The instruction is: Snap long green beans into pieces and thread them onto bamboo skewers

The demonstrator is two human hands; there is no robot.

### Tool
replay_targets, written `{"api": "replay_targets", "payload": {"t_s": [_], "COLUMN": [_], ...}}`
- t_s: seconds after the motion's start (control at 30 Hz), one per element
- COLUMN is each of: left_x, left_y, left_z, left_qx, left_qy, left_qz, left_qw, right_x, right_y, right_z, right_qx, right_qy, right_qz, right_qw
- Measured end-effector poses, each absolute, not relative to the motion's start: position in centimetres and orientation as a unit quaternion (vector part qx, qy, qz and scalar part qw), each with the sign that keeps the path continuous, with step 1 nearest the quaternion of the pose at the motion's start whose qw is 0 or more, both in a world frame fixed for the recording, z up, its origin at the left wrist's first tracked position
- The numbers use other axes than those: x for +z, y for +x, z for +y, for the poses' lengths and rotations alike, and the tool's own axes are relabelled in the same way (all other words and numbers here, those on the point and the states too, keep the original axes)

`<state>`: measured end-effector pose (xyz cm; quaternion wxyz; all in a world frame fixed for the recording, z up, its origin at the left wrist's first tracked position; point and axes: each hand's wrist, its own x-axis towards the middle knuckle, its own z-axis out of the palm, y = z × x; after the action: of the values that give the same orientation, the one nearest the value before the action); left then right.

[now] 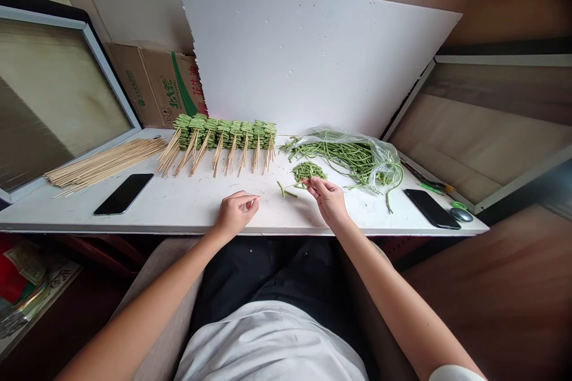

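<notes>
My right hand (pixel 328 197) pinches a thin bamboo skewer (pixel 295 184) that points left. At the skewer's far end is a short piece of green bean (pixel 280 189); I cannot tell whether it is threaded on. Just below, another cut piece (pixel 290 194) lies close to the tip. My left hand (pixel 239 211) is closed in a pinch above the table's front edge, and anything in its fingertips is too small to make out. Behind my right hand sits a heap of cut bean pieces (pixel 309 171).
Skewered beans (pixel 241 129) stand stacked in bundles at the back. Loose skewers (pixel 107 161) and a phone (pixel 124 193) lie left. On the right are long beans (pixel 353 155) in a plastic bag (pixel 379 158) and another phone (pixel 431 208). A white board (pixel 313 53) leans behind.
</notes>
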<state>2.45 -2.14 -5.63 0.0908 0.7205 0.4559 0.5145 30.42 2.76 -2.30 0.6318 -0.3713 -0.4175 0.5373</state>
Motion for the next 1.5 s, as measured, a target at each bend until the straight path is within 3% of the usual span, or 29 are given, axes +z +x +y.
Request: {"api": "replay_targets", "payload": {"t_s": [0.83, 1.07, 1.5], "left_x": [-5.1, -5.5, -5.9], "left_y": [2.2, 2.3, 2.1], "left_z": [-2.5, -2.3, -2.1], "left_qx": [0.478, 0.534, 0.525], "left_qy": [0.763, 0.757, 0.762], "left_qz": [0.42, 0.37, 0.37], "left_qw": [0.115, 0.074, 0.084], "right_x": [-1.2, -2.4, -2.8], "right_y": [30.2, 30.0, 29.2], "right_z": [1.6, 2.2, 1.8], "right_qx": [0.473, 0.488, 0.49], "right_qy": [-0.356, -0.369, -0.37], "right_qz": [-0.496, -0.458, -0.428], "right_qw": [0.635, 0.645, 0.663]}}
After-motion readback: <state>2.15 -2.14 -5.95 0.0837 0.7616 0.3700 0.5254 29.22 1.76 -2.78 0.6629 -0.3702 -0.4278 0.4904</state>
